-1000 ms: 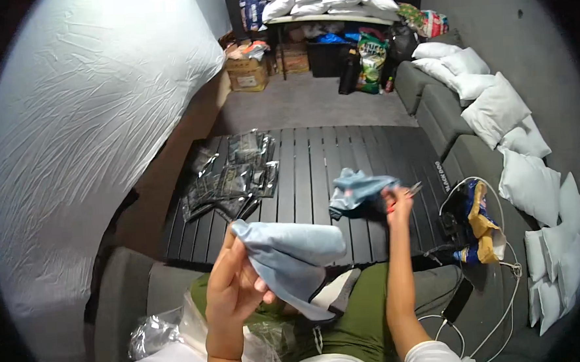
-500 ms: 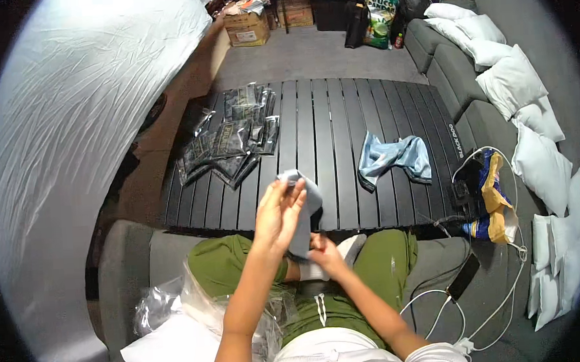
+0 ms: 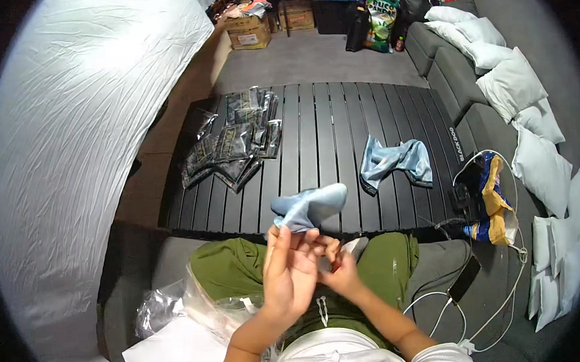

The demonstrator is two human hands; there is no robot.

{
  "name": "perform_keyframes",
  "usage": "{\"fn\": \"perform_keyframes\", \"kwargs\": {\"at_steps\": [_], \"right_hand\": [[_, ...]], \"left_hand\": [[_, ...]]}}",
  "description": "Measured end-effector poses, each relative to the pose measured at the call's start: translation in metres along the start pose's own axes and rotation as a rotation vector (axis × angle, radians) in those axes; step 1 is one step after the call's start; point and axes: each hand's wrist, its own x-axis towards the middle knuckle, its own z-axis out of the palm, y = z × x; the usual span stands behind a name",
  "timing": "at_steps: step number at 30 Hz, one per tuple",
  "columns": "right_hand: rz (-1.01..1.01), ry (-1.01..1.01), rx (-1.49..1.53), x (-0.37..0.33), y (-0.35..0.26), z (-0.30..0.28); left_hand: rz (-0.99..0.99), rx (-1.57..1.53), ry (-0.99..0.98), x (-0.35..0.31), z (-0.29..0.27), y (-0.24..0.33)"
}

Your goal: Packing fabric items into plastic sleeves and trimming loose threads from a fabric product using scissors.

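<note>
A light blue satin cloth piece (image 3: 309, 205) stands up folded over the near edge of the table, in front of my lap. My left hand (image 3: 288, 279) pinches its lower edge between thumb and fingers, palm turned up. Close beside it, my right hand (image 3: 343, 273) is closed with curled fingers just below the cloth; what those fingers hold is hidden. A similar light blue satin piece (image 3: 395, 162) with dark edging lies crumpled on the right side of the black slatted table (image 3: 324, 140).
Several dark packets in clear plastic (image 3: 239, 141) are heaped on the table's left. Clear plastic bags (image 3: 162, 309) and a white cushion (image 3: 174, 351) lie by my left leg. To the right are a phone (image 3: 464, 279), white cables, a yellow-blue bag (image 3: 497, 199) and white pillows (image 3: 513, 84) on a grey sofa.
The cloth has swung from hanging down between my hands to standing up, spread over the table edge. My left hand has come down and my hands are closer together.
</note>
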Motion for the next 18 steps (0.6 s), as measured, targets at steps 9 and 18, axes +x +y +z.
{"fn": "perform_keyframes", "kwargs": {"at_steps": [9,18], "right_hand": [[0.306,0.319,0.036,-0.004,0.007,-0.037],[0.526,0.347,0.251,-0.036,-0.081,-0.075]], "left_hand": [[-0.038,-0.049,0.039,-0.009,-0.005,0.020],[-0.227,0.705,-0.367,0.007,-0.042,-0.036]]}}
